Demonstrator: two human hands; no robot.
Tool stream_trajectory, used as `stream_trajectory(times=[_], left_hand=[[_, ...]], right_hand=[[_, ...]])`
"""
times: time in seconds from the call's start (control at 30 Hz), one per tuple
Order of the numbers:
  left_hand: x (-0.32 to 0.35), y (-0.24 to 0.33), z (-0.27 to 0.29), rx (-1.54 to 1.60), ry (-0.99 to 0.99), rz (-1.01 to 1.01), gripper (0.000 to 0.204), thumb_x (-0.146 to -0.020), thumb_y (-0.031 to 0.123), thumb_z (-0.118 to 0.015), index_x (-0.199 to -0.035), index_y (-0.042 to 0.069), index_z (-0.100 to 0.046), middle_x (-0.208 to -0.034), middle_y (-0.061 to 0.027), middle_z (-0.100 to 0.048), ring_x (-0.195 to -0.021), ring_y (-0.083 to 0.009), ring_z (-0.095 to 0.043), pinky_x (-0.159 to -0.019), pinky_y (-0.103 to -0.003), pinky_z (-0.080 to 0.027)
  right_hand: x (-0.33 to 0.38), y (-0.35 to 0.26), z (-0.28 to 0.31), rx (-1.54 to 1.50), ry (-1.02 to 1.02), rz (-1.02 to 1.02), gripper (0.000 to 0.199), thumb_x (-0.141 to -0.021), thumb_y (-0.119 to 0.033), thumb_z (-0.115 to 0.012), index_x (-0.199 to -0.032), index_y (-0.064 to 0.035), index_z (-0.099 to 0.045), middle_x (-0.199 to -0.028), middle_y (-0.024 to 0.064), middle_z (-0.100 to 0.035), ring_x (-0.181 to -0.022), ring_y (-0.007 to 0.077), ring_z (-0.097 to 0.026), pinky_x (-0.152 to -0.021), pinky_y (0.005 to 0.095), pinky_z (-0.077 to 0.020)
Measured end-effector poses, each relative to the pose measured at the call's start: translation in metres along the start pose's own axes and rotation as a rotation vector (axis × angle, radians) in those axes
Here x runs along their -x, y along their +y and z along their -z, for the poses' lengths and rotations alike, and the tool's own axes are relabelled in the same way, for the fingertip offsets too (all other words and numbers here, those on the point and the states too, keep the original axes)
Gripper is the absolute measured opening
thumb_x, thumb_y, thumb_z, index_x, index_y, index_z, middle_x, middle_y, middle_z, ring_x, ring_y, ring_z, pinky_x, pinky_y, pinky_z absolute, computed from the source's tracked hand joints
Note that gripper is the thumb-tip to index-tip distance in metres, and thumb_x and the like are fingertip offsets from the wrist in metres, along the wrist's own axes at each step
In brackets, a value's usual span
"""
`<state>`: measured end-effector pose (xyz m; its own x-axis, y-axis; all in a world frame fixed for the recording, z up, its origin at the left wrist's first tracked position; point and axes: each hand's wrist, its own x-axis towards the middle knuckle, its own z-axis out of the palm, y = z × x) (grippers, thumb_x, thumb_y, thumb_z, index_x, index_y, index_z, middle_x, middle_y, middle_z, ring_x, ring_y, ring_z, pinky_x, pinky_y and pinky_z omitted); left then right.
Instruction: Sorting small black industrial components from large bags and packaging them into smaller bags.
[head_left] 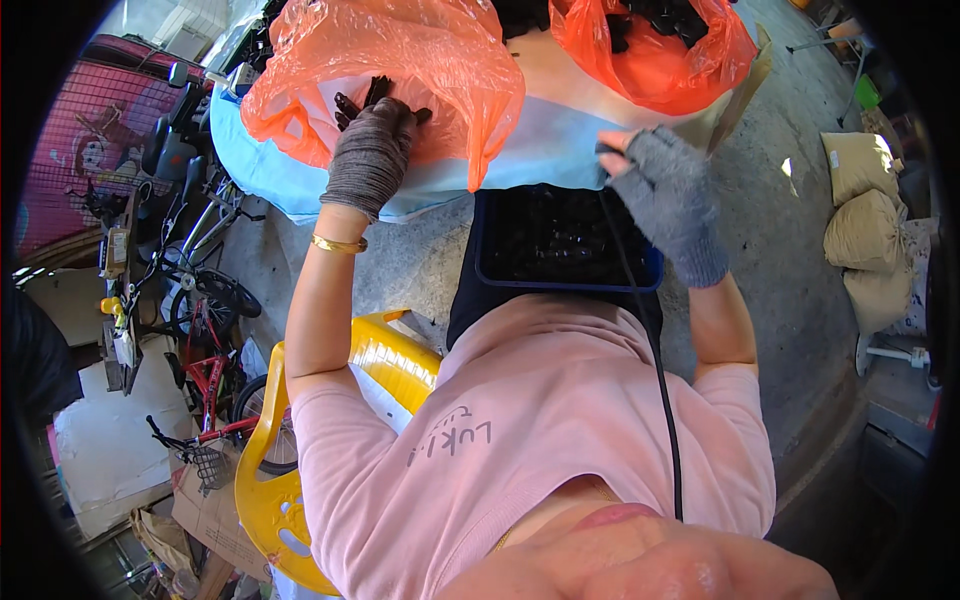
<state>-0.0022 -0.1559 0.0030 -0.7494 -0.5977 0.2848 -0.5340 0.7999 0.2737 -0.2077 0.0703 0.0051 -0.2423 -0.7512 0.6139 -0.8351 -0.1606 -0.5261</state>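
Note:
My left hand (372, 155), in a dark grey glove, reaches into the mouth of an orange plastic bag (400, 50) on the table. Its fingers are closed round several small black pieces (378, 90), whose ends stick out past the fingertips. My right hand (665, 195) wears a lighter grey glove with bare fingertips and is raised off the table's near edge. Thumb and finger pinch a small black piece (604, 149), mostly hidden. Below, a blue-rimmed tray (655, 275) filled with dark shiny pieces rests on my lap.
A second orange bag (660, 85) with black pieces stands at the table's far right. The table has a light blue cover (560, 140). A black cable (655, 360) hangs down my front. Beside me are a yellow chair (262, 440), bicycles (205, 380) at left and stacked sacks (865, 230) at right.

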Motion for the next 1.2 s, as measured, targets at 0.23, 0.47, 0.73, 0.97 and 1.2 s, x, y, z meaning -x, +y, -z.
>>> stream_trajectory(times=[0.23, 0.47, 0.73, 0.97, 1.2], left_hand=[[0.024, -0.012, -0.005, 0.249, 0.367, -0.065, 0.025, -0.079, 0.006, -0.057, -0.104, 0.005, -0.057, -0.083, -0.0111, -0.062, -0.088, -0.0268, -0.057, -0.079, -0.033, -0.044], [0.098, 0.065, 0.011, 1.365, 0.004, 0.227, 0.029, -0.085, 0.022, -0.055, -0.108, 0.005, -0.055, -0.079, -0.0043, -0.059, -0.059, -0.0059, -0.048, -0.049, -0.018, -0.037], [0.094, 0.105, -0.005, 1.297, -0.354, 0.268, 0.026, -0.085, 0.013, -0.052, -0.108, 0.003, -0.058, -0.085, -0.0028, -0.060, -0.067, -0.0062, -0.050, -0.061, -0.021, -0.043], [0.089, 0.109, -0.011, 1.146, -0.339, 0.273, 0.023, -0.085, 0.012, -0.052, -0.105, 0.003, -0.059, -0.083, -0.0053, -0.061, -0.061, -0.0069, -0.050, -0.058, -0.023, -0.044], [0.089, 0.110, -0.009, 1.118, -0.319, 0.265, 0.022, -0.084, 0.012, -0.053, -0.103, 0.002, -0.059, -0.088, -0.0078, -0.062, -0.074, -0.0137, -0.056, -0.069, -0.026, -0.046]], right_hand=[[0.021, -0.017, 0.000, -0.196, -0.091, -0.107, 0.017, -0.073, -0.004, -0.061, -0.089, 0.0005, -0.063, -0.069, 0.0102, -0.056, -0.062, 0.0199, -0.054, -0.060, 0.0281, -0.0430], [0.028, -0.030, -0.006, -0.603, -0.223, -0.489, 0.016, -0.075, -0.012, -0.062, -0.083, 0.0020, -0.063, -0.065, 0.0055, -0.055, -0.059, 0.0109, -0.053, -0.055, 0.0232, -0.0422], [0.029, -0.029, -0.020, -0.895, -0.200, -0.850, 0.021, -0.080, -0.018, -0.057, -0.085, 0.0017, -0.061, -0.067, 0.0029, -0.054, -0.057, 0.0077, -0.052, -0.052, 0.0200, -0.0408], [0.031, -0.027, -0.025, -0.893, -0.200, -0.874, 0.019, -0.080, -0.017, -0.058, -0.085, 0.0011, -0.062, -0.064, 0.0018, -0.052, -0.057, 0.0081, -0.053, -0.052, 0.0199, -0.0411], [0.032, -0.028, -0.027, -0.908, -0.132, -0.868, 0.019, -0.080, -0.018, -0.059, -0.085, 0.0005, -0.062, -0.062, 0.0021, -0.053, -0.056, 0.0082, -0.053, -0.051, 0.0195, -0.0408]])
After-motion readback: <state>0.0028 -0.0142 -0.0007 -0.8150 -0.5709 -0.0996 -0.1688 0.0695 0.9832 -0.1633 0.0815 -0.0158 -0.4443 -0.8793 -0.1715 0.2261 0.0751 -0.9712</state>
